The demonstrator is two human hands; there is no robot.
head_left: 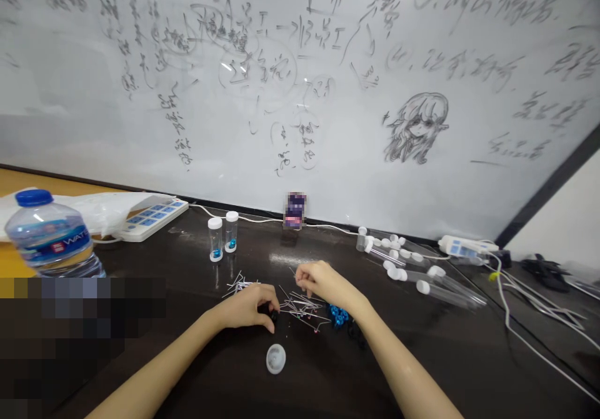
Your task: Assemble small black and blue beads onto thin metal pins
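My left hand is curled around a small black piece, held between thumb and fingers and partly hidden by them. Pinched fingers of my right hand hover over a pile of thin bent metal rods; a thin rod seems to stick out from the fingertips. Behind the left hand lies a second bunch of thin rods. Shiny blue pieces and small black pieces sit by my right wrist, partly covered by the forearm. A round whitish cap rests nearest to me.
Two clear tubes with white caps stand upright, blue pieces inside. Several empty tubes and white caps lie at the right. A water bottle, power strips, cables and a propped phone edge the dark table.
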